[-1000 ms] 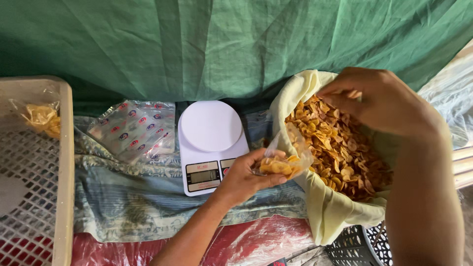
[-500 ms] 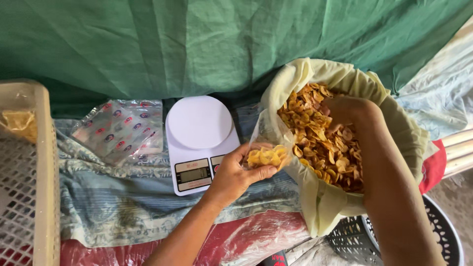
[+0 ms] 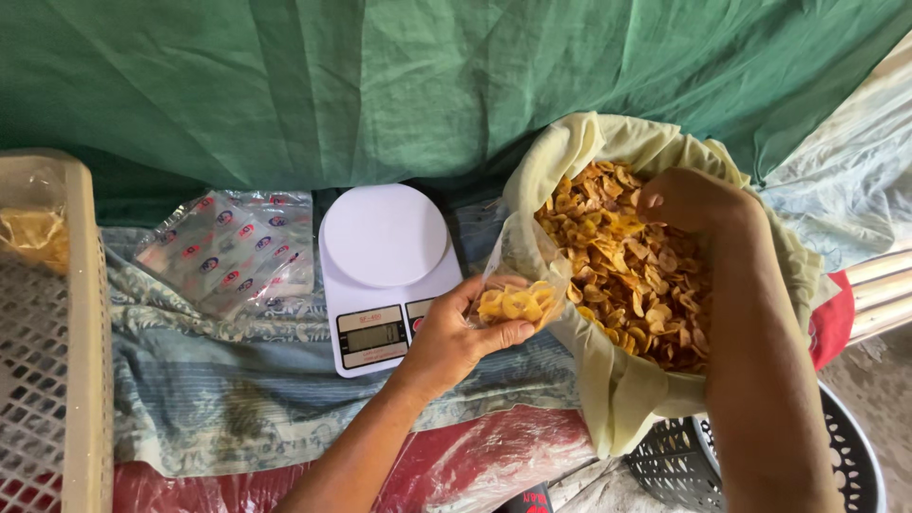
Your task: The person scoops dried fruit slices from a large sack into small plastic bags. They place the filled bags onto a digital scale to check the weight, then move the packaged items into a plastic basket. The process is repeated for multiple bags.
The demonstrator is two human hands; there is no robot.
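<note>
Left hand [image 3: 454,340] pinches a small clear bag [image 3: 518,294] of chips, mouth gaping at the big sack's [image 3: 608,399] rim. Right hand [image 3: 692,201] cupped down in the chips [image 3: 622,261], grip probably closed, unclear. Risk: bag sags, chips spill onto the scale [image 3: 385,275] beside the left hand.

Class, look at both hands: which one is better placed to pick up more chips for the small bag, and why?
Probably the right hand: its fingers are already down in the golden-yellow fried chips inside the cream cloth-lined sack. The left hand is occupied holding the small clear plastic bag.
</note>
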